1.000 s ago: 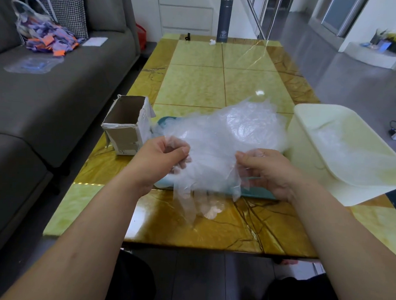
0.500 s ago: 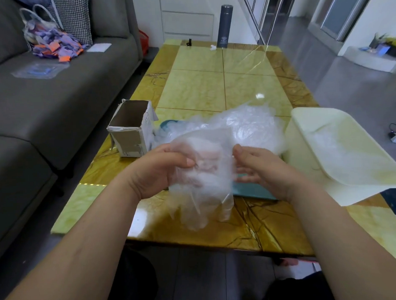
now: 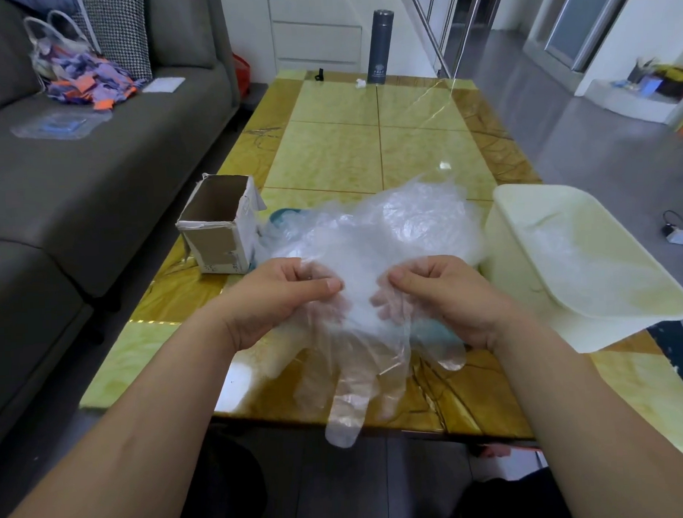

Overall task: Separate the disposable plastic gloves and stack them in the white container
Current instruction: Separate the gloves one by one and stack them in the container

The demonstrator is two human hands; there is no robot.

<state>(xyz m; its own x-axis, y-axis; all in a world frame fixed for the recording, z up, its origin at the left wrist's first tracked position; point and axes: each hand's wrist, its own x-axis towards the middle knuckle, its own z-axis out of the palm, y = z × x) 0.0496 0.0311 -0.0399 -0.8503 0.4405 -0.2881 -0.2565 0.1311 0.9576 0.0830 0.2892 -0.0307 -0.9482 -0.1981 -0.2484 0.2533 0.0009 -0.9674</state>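
Observation:
A heap of clear disposable plastic gloves [image 3: 389, 226] lies on a teal tray [image 3: 284, 216] in the middle of the yellow table. My left hand [image 3: 283, 295] and my right hand [image 3: 438, 290] each pinch the cuff of clear glove film [image 3: 359, 374] between thumb and fingers. The glove's fingers hang down over the table's near edge. It is unclear whether it is one glove or two stuck together. The white container [image 3: 587, 258] stands just right of my right hand, with some clear film lying inside.
An open cardboard box [image 3: 219, 228] stands left of the heap. A grey flask [image 3: 379, 46] stands at the table's far end. A grey sofa [image 3: 78, 182] runs along the left, with a bag of coloured scraps on it. The table's near edge is just below my hands.
The gloves I hold have been lowered and spread out, so their fingers now hang past the table's edge. My hands have drawn closer to my body.

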